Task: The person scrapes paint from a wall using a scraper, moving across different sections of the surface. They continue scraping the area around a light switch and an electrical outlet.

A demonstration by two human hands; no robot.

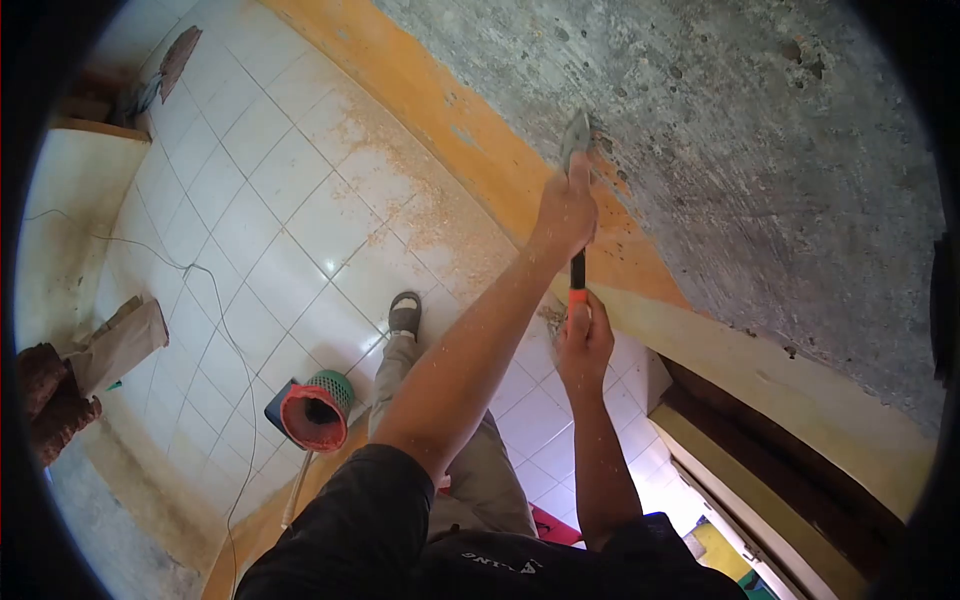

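A hand tool with a grey metal head (576, 138) and a black and orange handle (578, 275) is against the wall, its head at the border between rough grey surface (740, 160) and orange paint (470, 110). Closed round the upper part of the tool, just below the head, is my left hand (568, 212). Lower down, my right hand (584, 338) grips the orange part of the handle. The exact shape of the tool's edge is partly hidden by my left fingers.
Crumbs and dust (430, 225) lie on the white tiled floor (270, 190) along the wall. A green basket with a red rim (345, 385) stands near my sandalled foot (404, 314). A thin cable (215, 290) crosses the floor; cardboard (125, 345) is at the left.
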